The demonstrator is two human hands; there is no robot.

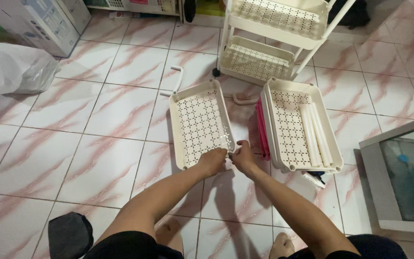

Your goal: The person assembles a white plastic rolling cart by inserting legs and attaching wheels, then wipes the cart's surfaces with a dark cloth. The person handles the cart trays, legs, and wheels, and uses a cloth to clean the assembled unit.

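Floor (97, 110) of pink-veined white tiles fills most of the head view, and we read every other item against it. At the top stands a white tiered cart (274, 38), of which we see two perforated shelves held on slanted white posts. At the right edge we note a grey-framed glass panel (403, 177), and at the upper left a white plastic bag (10, 67) beside a cardboard box (34, 19).

Below the cart lie two loose cream trays. The right tray (288, 129) carries a bundle of white tubes (315, 134) along its right side, and a pink flat piece (262, 132) stands on edge against its left wall. The left tray (200, 122) lies flat just beside it, its perforated bottom facing up and its near right corner directly in front of the person.

At that corner we see both hands meeting. The left hand (212, 160) has its fingers curled shut against the tray's near rim. The right hand (243, 157) is closed likewise, touching the same corner; we cannot tell whether a small part is pinched between the two hands, since the fingers hide it.

Smaller items follow: a curved white handle (176, 79) on the tiles above the left tray, a second curved piece (243, 100) between the trays, and a dark cloth (70, 235) at the lower left.
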